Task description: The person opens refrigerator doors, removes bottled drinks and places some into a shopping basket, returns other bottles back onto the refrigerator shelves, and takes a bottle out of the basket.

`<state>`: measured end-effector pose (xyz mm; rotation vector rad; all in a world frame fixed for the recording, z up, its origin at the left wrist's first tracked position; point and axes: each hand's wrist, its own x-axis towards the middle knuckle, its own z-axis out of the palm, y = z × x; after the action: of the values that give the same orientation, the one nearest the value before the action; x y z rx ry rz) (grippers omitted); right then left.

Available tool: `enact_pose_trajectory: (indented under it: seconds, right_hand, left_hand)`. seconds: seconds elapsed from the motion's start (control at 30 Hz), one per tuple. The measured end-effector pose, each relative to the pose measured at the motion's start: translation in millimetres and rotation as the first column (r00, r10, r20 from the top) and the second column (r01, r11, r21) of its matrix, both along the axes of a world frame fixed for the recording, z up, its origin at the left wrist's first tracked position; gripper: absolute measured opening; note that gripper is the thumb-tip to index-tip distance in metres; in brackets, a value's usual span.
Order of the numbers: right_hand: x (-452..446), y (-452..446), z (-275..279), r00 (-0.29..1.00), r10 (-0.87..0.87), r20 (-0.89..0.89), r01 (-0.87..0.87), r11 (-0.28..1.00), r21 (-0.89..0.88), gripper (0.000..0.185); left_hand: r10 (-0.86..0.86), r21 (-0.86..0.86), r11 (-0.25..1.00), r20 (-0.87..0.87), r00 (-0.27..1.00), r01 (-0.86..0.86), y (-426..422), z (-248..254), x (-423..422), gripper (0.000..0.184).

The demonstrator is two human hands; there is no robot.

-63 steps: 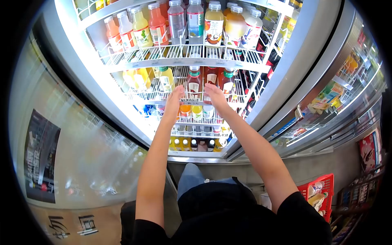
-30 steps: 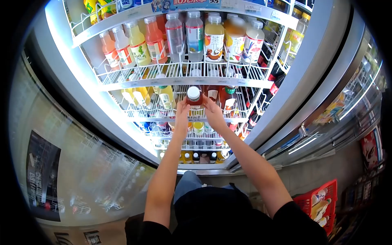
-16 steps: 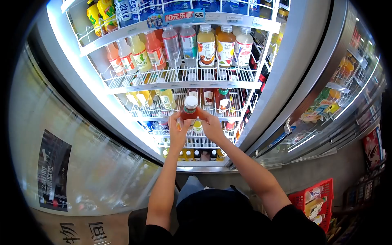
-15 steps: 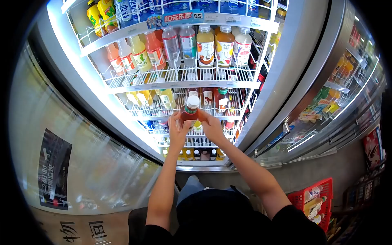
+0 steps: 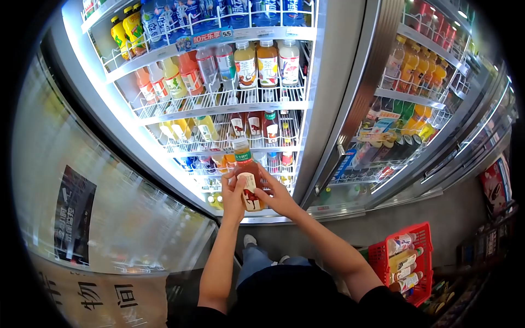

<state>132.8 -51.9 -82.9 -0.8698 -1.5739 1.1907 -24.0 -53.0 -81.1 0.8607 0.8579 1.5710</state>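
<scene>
A reddish-brown drink bottle (image 5: 249, 177) with a white cap, a green neck band and a pale label is tilted in front of the fridge shelves. My left hand (image 5: 234, 198) is closed round its left side, and my right hand (image 5: 275, 195) grips its right side with the thumb on the label. Behind it, similar dark red bottles (image 5: 255, 124) stand on a wire shelf (image 5: 219, 146). One shelf up is a row with pink, clear and yellowish bottles (image 5: 245, 64).
The fridge's glass door (image 5: 126, 218) stands open at the left. A closed cooler (image 5: 404, 117) with more drinks is on the right. A red basket (image 5: 424, 229) holding several bottles is at the lower right, above the grey floor (image 5: 339, 224).
The bottle has come out from the shelf toward me in both hands, and its label now faces up to the view. The view has turned right, showing more of the basket and the right cooler.
</scene>
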Motion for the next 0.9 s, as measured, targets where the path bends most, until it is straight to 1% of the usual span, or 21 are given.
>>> enact_pose_trajectory:
  seconds: [0.03, 0.07, 0.1, 0.13, 0.2, 0.27, 0.33, 0.43, 0.47, 0.5, 0.53, 0.57, 0.6, 0.63, 0.67, 0.73, 0.8, 0.83, 0.9]
  right_hand:
    - [6, -8, 3, 0.999, 0.031, -0.035, -0.034, 0.996, -0.08, 0.075]
    - [12, -16, 6, 0.999, 0.026, -0.035, -0.029, 0.997, -0.074, 0.075]
    - [19, -24, 10, 0.999, 0.024, -0.039, -0.027, 0.996, -0.091, 0.077]
    - [26, -32, 15, 0.999, 0.017, -0.045, -0.022, 0.994, -0.109, 0.078]
    - [39, -48, 20, 0.999, -0.03, -0.035, 0.026, 0.993, -0.115, 0.08]
    - [49, -63, 22, 0.996, -0.07, -0.055, 0.06, 0.984, -0.168, 0.081]
    - [56, -78, 21, 0.991, -0.108, -0.073, 0.095, 0.981, -0.166, 0.081]
    - [62, -96, 10, 0.973, -0.169, -0.156, 0.141, 0.974, -0.175, 0.079]
    - [63, -103, 8, 0.97, -0.183, -0.16, 0.155, 0.973, -0.173, 0.079]
    - [65, -109, 4, 0.962, -0.19, -0.194, 0.155, 0.97, -0.186, 0.078]
    - [66, -114, 0, 0.954, -0.196, -0.227, 0.153, 0.969, -0.196, 0.077]
    - [66, -124, -4, 0.941, -0.224, -0.255, 0.171, 0.962, -0.215, 0.075]
    - [65, -132, -4, 0.939, -0.234, -0.252, 0.182, 0.96, -0.212, 0.075]
    - [65, -134, -4, 0.935, -0.227, -0.272, 0.163, 0.957, -0.239, 0.075]
    - [63, -146, -3, 0.928, -0.238, -0.287, 0.162, 0.951, -0.265, 0.075]
    - [60, -155, -4, 0.932, -0.247, -0.266, 0.173, 0.946, -0.273, 0.075]
    - [50, -178, 0, 0.91, -0.261, -0.321, 0.153, 0.934, -0.324, 0.073]
    - [49, -178, 2, 0.907, -0.252, -0.338, 0.145, 0.939, -0.31, 0.074]
    - [41, -201, 1, 0.925, -0.267, -0.272, 0.173, 0.93, -0.325, 0.074]
  left_hand:
    - [-0.002, -0.034, 0.999, 0.065, 0.998, 0.004, -6, 1, 7, 0.037]
    - [-0.003, -0.066, 0.998, 0.129, 0.992, 0.012, -12, 4, 13, 0.036]
    - [-0.033, -0.076, 0.996, 0.135, 0.99, 0.044, -18, 6, 18, 0.03]
    - [-0.045, -0.071, 0.996, 0.132, 0.99, 0.055, -24, 9, 23, 0.03]
    - [-0.124, -0.103, 0.983, 0.252, 0.96, 0.154, -36, 14, 33, 0.028]
    - [-0.163, -0.091, 0.978, 0.233, 0.959, 0.189, -46, 17, 42, 0.027]
    - [-0.228, -0.094, 0.963, 0.228, 0.947, 0.254, -56, 19, 47, 0.027]
    - [-0.297, -0.096, 0.943, 0.191, 0.936, 0.318, -69, 15, 52, 0.031]
    - [-0.324, -0.107, 0.932, 0.177, 0.929, 0.345, -74, 16, 53, 0.032]
    - [-0.364, -0.115, 0.919, 0.123, 0.923, 0.378, -76, 12, 51, 0.038]
    - [-0.378, -0.11, 0.914, 0.121, 0.918, 0.391, -81, 8, 50, 0.038]
    - [-0.422, -0.106, 0.899, 0.047, 0.905, 0.424, -89, 4, 48, 0.041]
    - [-0.451, -0.106, 0.889, -0.027, 0.892, 0.446, -95, 3, 47, 0.045]
    - [-0.457, -0.121, 0.884, -0.026, 0.889, 0.451, -96, 6, 45, 0.049]
    - [-0.473, -0.119, 0.876, -0.022, 0.881, 0.467, -102, 2, 42, 0.049]
    - [-0.488, -0.088, 0.872, -0.115, 0.865, 0.481, -107, -4, 37, 0.05]
    - [-0.521, -0.096, 0.853, -0.121, 0.845, 0.513, -126, -4, 25, 0.052]
    - [-0.544, -0.1, 0.839, -0.154, 0.825, 0.535, -126, -3, 20, 0.053]
    - [-0.589, -0.086, 0.807, -0.169, 0.79, 0.584, -145, -7, 7, 0.057]
